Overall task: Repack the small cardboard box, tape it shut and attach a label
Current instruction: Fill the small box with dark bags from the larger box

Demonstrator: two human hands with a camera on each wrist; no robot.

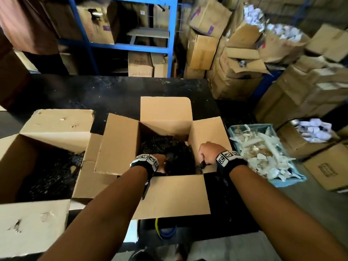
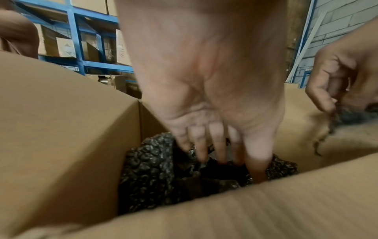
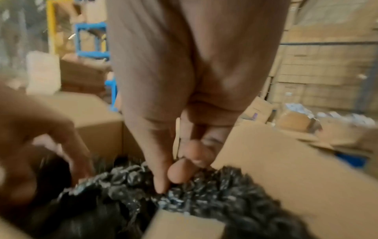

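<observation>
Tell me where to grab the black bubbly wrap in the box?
Grab the black bubble wrap by its bunched top edge, coming straight down through the open box. The walls block the sides, and the right hand already pinches that raised edge.

— Where are the arms?
— Both forearms reach forward and down, side by side, each with a marker band at the wrist.
— The left hand [image 1: 160,161]?
— Palm down, fingers [image 2: 219,145] fairly straight, pointing downward.
— And the right hand [image 1: 209,152]?
— Knuckles up, fingers [image 3: 163,174] curled into a pinch.
</observation>
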